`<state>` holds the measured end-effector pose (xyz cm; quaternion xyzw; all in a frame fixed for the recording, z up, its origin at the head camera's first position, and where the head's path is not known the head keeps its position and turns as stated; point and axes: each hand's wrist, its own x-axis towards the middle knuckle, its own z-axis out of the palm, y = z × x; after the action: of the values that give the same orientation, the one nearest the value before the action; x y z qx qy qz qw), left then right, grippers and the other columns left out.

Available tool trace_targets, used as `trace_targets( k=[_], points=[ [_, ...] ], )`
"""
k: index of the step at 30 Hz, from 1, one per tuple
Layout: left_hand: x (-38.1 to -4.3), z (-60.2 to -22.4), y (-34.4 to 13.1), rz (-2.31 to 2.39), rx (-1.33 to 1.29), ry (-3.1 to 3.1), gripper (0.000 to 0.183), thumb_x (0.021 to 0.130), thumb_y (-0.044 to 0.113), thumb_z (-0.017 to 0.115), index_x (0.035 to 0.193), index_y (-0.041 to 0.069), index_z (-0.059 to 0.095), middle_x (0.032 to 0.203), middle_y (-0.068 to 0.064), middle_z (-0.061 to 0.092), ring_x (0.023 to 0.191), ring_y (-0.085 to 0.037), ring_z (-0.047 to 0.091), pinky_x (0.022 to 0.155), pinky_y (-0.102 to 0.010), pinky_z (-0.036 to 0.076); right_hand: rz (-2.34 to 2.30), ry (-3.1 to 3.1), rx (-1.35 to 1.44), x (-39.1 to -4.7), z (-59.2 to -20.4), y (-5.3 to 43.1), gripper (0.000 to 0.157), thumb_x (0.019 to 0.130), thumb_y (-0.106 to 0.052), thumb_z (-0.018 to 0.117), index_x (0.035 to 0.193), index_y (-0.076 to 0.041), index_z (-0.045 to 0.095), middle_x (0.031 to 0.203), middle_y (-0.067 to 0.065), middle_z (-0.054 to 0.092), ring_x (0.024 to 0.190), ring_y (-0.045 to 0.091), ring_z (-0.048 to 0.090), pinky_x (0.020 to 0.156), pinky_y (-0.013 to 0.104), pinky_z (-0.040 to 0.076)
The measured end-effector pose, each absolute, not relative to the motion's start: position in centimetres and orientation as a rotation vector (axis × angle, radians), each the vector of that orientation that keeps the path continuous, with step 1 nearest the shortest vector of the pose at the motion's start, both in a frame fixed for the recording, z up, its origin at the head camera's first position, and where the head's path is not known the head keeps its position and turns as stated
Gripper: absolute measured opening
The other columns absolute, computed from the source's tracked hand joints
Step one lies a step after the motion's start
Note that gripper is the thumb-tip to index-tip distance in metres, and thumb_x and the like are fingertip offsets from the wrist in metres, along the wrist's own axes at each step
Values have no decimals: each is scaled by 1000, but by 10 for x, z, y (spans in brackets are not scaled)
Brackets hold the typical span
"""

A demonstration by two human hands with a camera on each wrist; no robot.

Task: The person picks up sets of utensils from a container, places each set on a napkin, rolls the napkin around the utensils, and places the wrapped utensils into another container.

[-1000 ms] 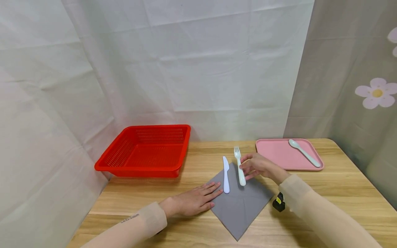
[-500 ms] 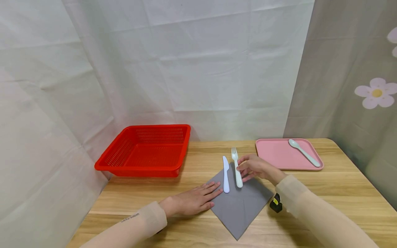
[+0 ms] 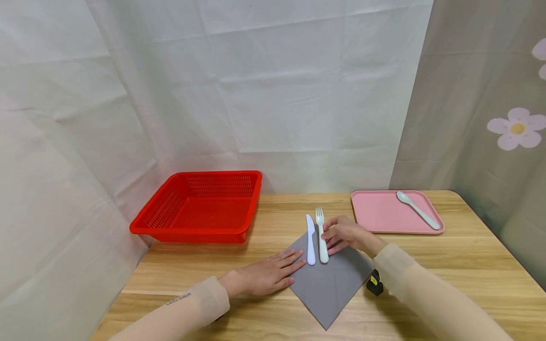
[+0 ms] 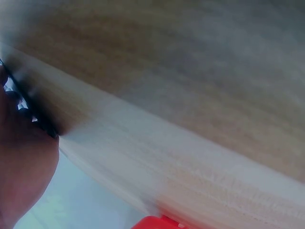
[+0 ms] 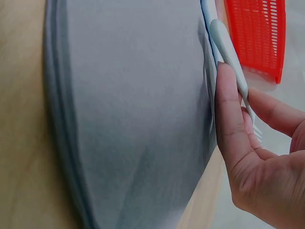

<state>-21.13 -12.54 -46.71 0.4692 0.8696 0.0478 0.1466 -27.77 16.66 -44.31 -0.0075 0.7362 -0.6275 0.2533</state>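
A folded grey napkin point(image 3: 330, 289) lies on the table with one corner toward me. On its left part rests a white knife point(image 3: 311, 246), blade pointing away. My left hand point(image 3: 268, 274) lies flat with fingers spread, its fingertips on the napkin's left edge close beside the knife handle. With thumb and fingers my right hand point(image 3: 346, 234) pinches a pale fork point(image 3: 322, 239) by the handle, tines away from me, just right of the knife and nearly parallel to it. In the right wrist view the fork handle point(image 5: 226, 45) angles close over the napkin.
A red plastic basket point(image 3: 251, 213) stands at the back left. At the back right is a pink tray point(image 3: 371, 213) with a pale spoon point(image 3: 420, 211) on it. The wooden table point(image 3: 469, 284) meets hanging cloth at its back.
My right hand has carried the fork left and slightly toward me, so it now sits right beside the knife. The left hand and the knife have stayed in place.
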Motion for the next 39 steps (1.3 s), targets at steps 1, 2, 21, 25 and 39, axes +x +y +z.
trace_targets(
  k=[1,2,21,25,39],
  points=[
    [-211,-467,-125,138,1353,2502,60,114,44,28,169,23,15,175,0,7,161,-22,7,127,-46,19,-1708,2001,-19,-277,-444,166,23,94,4,67,114,6,55,82,14,67,70,23,69,69,45,64],
    [-211,-467,-125,139,1354,2501,60,114,44,28,169,23,15,175,0,7,161,-22,7,127,-46,19,-1709,2003,-19,-277,-445,165,23,94,4,66,114,6,55,82,15,67,70,23,69,69,45,64],
    [-210,-464,-125,146,1367,2498,60,115,43,30,169,20,15,176,-1,7,161,-24,7,128,-44,16,-1667,2082,-41,-270,-446,152,18,96,8,65,110,9,54,78,15,65,66,22,67,65,42,64],
    [-210,-466,-125,144,1384,2504,60,115,43,30,169,20,16,175,-2,8,161,-24,8,128,-45,18,-1635,2111,-18,-269,-446,151,16,96,8,66,108,9,55,75,15,65,63,22,66,62,41,64],
    [-211,-467,-126,150,1370,2494,60,115,43,29,169,21,14,176,0,6,161,-23,6,128,-45,16,-1614,2142,9,-267,-448,148,16,96,8,64,108,9,54,71,13,61,56,20,62,57,39,63]
  ],
)
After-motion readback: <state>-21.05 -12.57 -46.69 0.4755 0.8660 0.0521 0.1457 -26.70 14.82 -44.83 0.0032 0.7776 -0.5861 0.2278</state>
